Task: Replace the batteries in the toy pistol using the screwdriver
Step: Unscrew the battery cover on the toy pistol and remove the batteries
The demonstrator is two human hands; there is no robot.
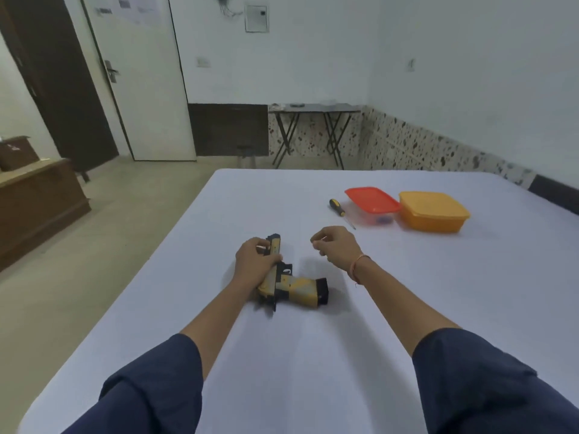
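A yellow and black toy pistol lies on its side on the white table, barrel pointing away, grip with black base pointing right. My left hand grips the barrel and slide from the left. My right hand hovers just right of the barrel, fingers curled, thumb and forefinger pinched together; whether something tiny is between them I cannot tell. A screwdriver with black and yellow handle lies farther back, tip toward me.
A clear box with a red lid and an orange lidded box stand at the back right of the table, beside the screwdriver. A folding table stands by the far wall, a wooden cabinet at the left.
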